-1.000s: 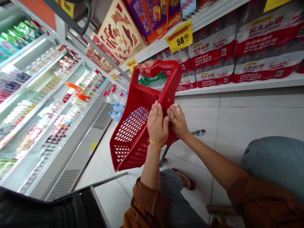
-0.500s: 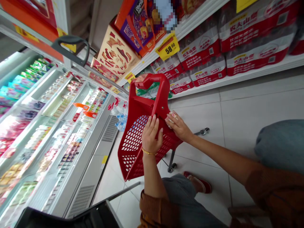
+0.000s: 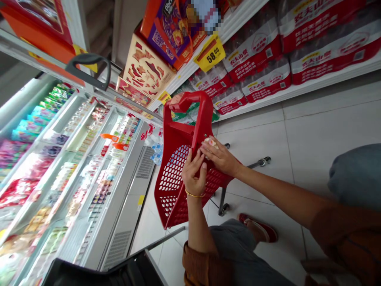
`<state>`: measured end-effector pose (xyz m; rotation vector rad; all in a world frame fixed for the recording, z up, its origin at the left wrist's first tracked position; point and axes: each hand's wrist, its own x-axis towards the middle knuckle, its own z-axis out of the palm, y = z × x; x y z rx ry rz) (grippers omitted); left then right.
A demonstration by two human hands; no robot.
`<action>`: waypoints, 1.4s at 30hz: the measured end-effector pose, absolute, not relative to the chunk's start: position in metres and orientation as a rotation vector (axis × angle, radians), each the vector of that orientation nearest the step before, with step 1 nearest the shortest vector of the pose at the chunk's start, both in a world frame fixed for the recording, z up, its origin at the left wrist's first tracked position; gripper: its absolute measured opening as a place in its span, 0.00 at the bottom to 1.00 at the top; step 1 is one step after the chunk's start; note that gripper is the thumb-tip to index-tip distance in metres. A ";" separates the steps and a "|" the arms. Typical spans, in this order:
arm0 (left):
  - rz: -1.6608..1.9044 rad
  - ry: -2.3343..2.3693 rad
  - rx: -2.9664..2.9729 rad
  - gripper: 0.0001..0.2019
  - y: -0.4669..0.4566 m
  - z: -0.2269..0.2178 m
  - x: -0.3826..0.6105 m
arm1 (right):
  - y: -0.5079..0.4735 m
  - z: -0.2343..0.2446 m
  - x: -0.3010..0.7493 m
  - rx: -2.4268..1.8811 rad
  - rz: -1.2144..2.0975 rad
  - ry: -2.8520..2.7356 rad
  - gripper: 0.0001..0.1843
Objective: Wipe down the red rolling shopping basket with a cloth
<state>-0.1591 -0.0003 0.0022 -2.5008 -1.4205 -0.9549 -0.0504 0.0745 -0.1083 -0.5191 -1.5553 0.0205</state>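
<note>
A red plastic shopping basket (image 3: 175, 169) with mesh walls and a thick handle (image 3: 205, 115) stands tilted in the middle of the view. My left hand (image 3: 195, 172), with a thin gold bangle at its wrist, lies against the basket's upper edge, fingers stretched and thumb apart. Just right of it, my right hand (image 3: 222, 157) presses a small crumpled white-and-pink cloth (image 3: 210, 143) to the basket's side below the handle. Its fingers are bent over the cloth, partly covering it. The fingertips of both hands are close together.
Shrink-wrapped bottle packs (image 3: 264, 79) line a low shelf, with gift boxes (image 3: 149, 65) above. A lit refrigerated case (image 3: 80, 159) stands left. A grey pull handle (image 3: 89, 71) rises behind the basket, wheels (image 3: 263, 161) below. Something black (image 3: 98, 274) is at the bottom edge.
My right hand has slid with the cloth slightly left and up along the basket's side, closer to my left hand. The view has shifted a little, so the basket appears farther right.
</note>
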 end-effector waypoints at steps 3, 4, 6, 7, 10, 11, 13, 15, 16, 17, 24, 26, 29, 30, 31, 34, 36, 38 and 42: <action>-0.912 -1.442 -2.504 0.15 0.000 0.004 -0.160 | 0.072 -0.122 -0.050 -0.516 0.007 -1.584 0.29; -0.889 -1.434 -2.510 0.15 0.001 0.004 -0.161 | 0.072 -0.125 -0.050 -0.514 0.003 -1.597 0.28; -0.842 -1.410 -2.531 0.16 0.002 0.005 -0.162 | 0.073 -0.129 -0.051 -0.511 -0.014 -1.616 0.27; -0.823 -1.399 -2.541 0.16 0.002 0.005 -0.162 | 0.073 -0.130 -0.051 -0.512 -0.023 -1.621 0.27; -0.796 -1.403 -2.553 0.17 0.004 0.005 -0.163 | 0.074 -0.135 -0.050 -0.524 -0.039 -1.620 0.27; -0.790 -1.413 -2.551 0.17 0.004 0.005 -0.163 | 0.074 -0.138 -0.050 -0.530 -0.034 -1.622 0.27; -0.787 -1.440 -2.541 0.17 0.006 0.005 -0.163 | 0.074 -0.144 -0.051 -0.538 -0.016 -1.630 0.27; -0.795 -1.466 -2.526 0.17 0.008 0.005 -0.163 | 0.075 -0.151 -0.052 -0.545 0.001 -1.640 0.28; -0.799 -1.475 -2.521 0.17 0.009 0.004 -0.163 | 0.075 -0.155 -0.052 -0.548 0.006 -1.644 0.29; -0.805 -1.480 -2.516 0.17 0.010 0.004 -0.163 | 0.075 -0.159 -0.052 -0.553 0.013 -1.649 0.29; -0.788 -1.475 -2.476 0.16 0.016 0.001 -0.162 | 0.074 -0.186 -0.053 -0.585 0.093 -1.675 0.31; -0.769 -1.472 -2.460 0.16 0.018 0.001 -0.161 | 0.074 -0.193 -0.054 -0.585 0.120 -1.673 0.31; -0.722 -1.469 -2.441 0.15 0.019 0.001 -0.161 | 0.073 -0.197 -0.056 -0.584 0.154 -1.635 0.30; -0.709 -1.471 -2.434 0.15 0.020 0.001 -0.161 | 0.072 -0.195 -0.056 -0.589 0.160 -1.611 0.30; -0.698 -1.474 -2.428 0.15 0.020 0.002 -0.161 | 0.072 -0.191 -0.057 -0.595 0.167 -1.583 0.30; -0.683 -1.483 -2.421 0.15 0.021 0.002 -0.160 | 0.073 -0.168 -0.060 -0.594 0.197 -1.511 0.30; -0.687 -1.480 -2.428 0.16 0.021 0.003 -0.159 | 0.077 -0.145 -0.062 -0.574 0.216 -1.483 0.31; -0.690 -1.471 -2.431 0.18 0.021 0.003 -0.158 | 0.084 -0.124 -0.064 -0.567 0.251 -1.474 0.30; -0.698 -1.460 -2.416 0.17 0.023 0.003 -0.155 | 0.098 -0.109 -0.069 -0.564 0.197 -1.449 0.31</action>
